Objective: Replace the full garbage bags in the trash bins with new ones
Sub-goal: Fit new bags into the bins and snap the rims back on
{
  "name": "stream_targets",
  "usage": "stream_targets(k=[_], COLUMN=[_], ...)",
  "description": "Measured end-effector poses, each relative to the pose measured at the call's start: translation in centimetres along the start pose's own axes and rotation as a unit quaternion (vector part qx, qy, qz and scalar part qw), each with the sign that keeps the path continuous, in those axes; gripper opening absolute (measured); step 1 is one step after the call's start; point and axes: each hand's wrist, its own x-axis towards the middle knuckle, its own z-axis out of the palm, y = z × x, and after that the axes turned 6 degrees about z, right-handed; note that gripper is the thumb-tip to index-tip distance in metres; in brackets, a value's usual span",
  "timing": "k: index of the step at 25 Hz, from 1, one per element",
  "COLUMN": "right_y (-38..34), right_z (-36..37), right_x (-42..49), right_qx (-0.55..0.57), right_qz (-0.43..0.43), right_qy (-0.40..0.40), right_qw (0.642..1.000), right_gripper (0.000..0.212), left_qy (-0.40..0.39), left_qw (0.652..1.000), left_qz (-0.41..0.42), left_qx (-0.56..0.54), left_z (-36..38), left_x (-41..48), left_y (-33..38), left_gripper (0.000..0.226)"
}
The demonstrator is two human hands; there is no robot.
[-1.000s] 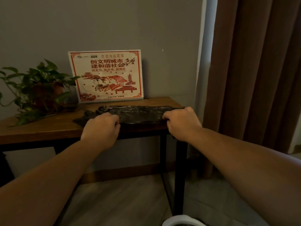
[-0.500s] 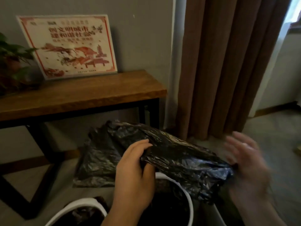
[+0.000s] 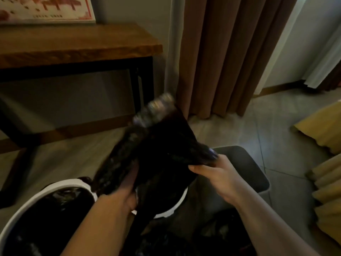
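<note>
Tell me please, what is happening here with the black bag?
A person holds a black garbage bag in both hands, over a white trash bin on the floor. The left hand grips its left side and the right hand pinches its right edge; the bag is blurred, so it seems to be in motion. Another white bin at lower left has black plastic inside.

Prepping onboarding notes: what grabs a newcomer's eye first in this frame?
The black garbage bag, motion-blurred at centre, is stretched between the left hand and right hand, each with a grip on it. Below, a white-rimmed bin at lower left is lined in black plastic. A brown curtain hangs top right, beside a wooden table at upper left.
</note>
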Motion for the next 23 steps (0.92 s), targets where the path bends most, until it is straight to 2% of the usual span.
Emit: stream_targets(k=[2,5,7,9,11,15,17,19,21,23], right_y=[0.2,-0.1,-0.7,-1.3,-2.1,-5.1,-7.0,-9.6,-12.0,-13.2], right_z=[-0.4,-0.5,-0.1,0.7,1.4,1.5,0.9,-0.2,-0.5,-0.9], right_x=[-0.3,-1.3,-1.7,-2.1,-2.6,-3.7,-4.2,-5.5,-7.0,-8.7], right_qx=[-0.019,0.029,0.108,0.138,0.079,-0.025,-0.041,-0.015,-0.018,-0.06], right_qz=[0.009,0.033,0.058,0.083,0.07,0.025,0.004,0.011,0.03,0.034], right_qy=[0.028,0.051,0.05,0.099,0.186,0.299,0.349,0.369,0.369,0.377], right_qw=[0.999,0.998,0.991,0.982,0.977,0.954,0.936,0.929,0.929,0.924], right_gripper=[0.033,0.05,0.046,0.038,0.03,0.016,0.021,0.029,0.025,0.02], left_qy=[-0.029,-0.004,-0.032,-0.062,-0.068,0.018,-0.038,-0.139,-0.208,-0.251], left_qw=[0.999,1.0,0.999,0.994,0.993,1.0,0.999,0.99,0.976,0.967], left_qz=[0.003,0.002,-0.034,-0.087,-0.088,0.01,0.016,-0.028,-0.042,-0.003], left_qx=[-0.027,-0.005,0.001,0.02,0.048,0.017,0.016,-0.016,-0.055,-0.049], left_z=[-0.1,-0.1,-0.2,-0.6,-1.1,1.3,4.4,8.2,11.0,13.2], left_x=[1.5,4.3,5.5,6.3,7.1,7.9,6.8,5.1,4.1,3.0], left_y=[0.1,-0.5,-1.1,-1.5,-2.1,-2.0,-2.2,-2.8,-2.9,-3.2], left_gripper=[0.027,0.017,0.022,0.036,0.048,0.035,0.037,0.022,0.033,0.045])
